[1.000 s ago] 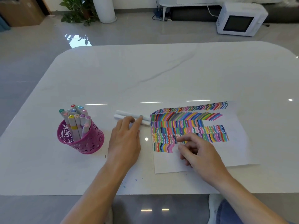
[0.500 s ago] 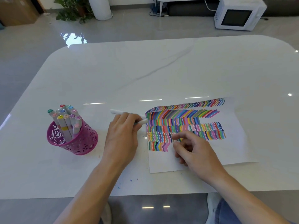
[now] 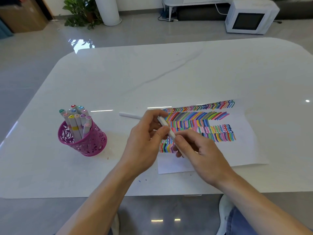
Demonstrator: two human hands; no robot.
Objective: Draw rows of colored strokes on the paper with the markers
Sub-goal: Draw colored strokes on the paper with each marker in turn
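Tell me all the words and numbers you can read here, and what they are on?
No text can be read here.
Caps of the markers in the pink cup: tiny marks, too small to read.
White marker held by the left hand and right hand: no print shows.
Paper: only coloured strokes, no letters.
Cardboard box: pale patch, too blurred.
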